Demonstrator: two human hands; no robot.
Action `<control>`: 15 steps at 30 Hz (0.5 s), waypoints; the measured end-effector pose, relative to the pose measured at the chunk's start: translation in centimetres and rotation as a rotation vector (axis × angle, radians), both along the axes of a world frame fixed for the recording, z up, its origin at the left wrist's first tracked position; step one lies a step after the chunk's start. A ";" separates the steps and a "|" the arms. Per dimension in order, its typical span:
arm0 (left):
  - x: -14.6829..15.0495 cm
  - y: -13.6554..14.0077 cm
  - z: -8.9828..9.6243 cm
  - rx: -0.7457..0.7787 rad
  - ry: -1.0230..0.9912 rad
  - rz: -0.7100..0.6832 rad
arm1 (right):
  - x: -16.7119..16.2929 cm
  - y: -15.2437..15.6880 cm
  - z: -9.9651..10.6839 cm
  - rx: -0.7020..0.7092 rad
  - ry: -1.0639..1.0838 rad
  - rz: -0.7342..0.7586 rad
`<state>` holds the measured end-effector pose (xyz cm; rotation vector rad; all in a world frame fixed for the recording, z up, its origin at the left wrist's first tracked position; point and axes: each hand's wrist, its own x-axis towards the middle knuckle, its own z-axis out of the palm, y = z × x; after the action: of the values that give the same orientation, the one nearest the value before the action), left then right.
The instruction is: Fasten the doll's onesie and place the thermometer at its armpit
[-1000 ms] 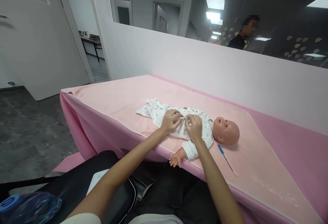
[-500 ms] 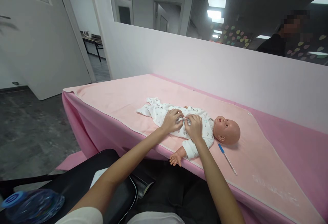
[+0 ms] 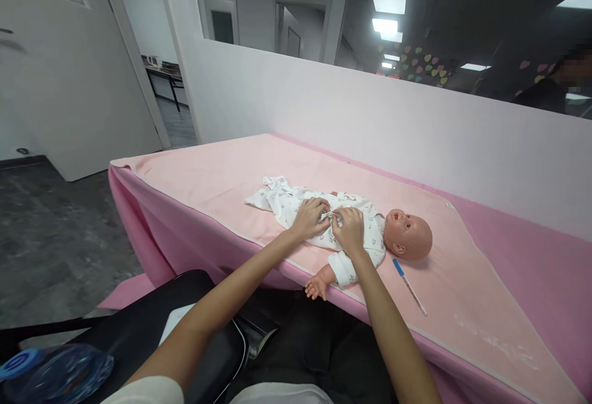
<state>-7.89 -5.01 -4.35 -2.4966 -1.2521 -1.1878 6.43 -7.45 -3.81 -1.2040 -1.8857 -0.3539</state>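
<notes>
A baby doll (image 3: 409,235) lies on its back on a pink-covered table, its head to the right. It wears a white printed romper (image 3: 287,202) with long sleeves. At the middle of the romper's front, my left hand (image 3: 311,219) pinches the fabric. Close beside it, my right hand (image 3: 349,229) pinches the same front edge, fingertips almost meeting the left ones. Whether a fastener sits between the fingers is too small to tell. One doll hand (image 3: 319,284) hangs over the near table edge. Near the doll's head lies a thermometer (image 3: 409,287) with a blue cap.
The pink table cover (image 3: 198,176) drapes over the near edge. A black chair (image 3: 152,311) at lower left holds a plastic water bottle (image 3: 60,372). Behind the table rises a white wall (image 3: 314,102) with a glass panel, where a person (image 3: 555,86) shows at right.
Both my hands stay at the romper's front, with only a slight shift of the fingers. The person in the glass has moved right. The view has shifted a little.
</notes>
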 end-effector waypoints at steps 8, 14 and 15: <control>-0.2 -0.1 0.2 -0.049 -0.090 -0.080 | 0.0 0.0 0.1 -0.018 -0.019 0.006; -0.1 -0.6 0.4 0.001 -0.064 -0.051 | 0.2 0.2 -0.1 -0.014 -0.020 0.004; -0.1 -0.7 0.5 0.009 -0.065 -0.041 | 0.2 0.3 -0.2 -0.013 -0.019 0.005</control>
<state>-7.96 -5.67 -3.89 -2.5080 -1.2123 -1.2917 6.61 -7.19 -3.98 -1.2080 -1.9093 -0.3518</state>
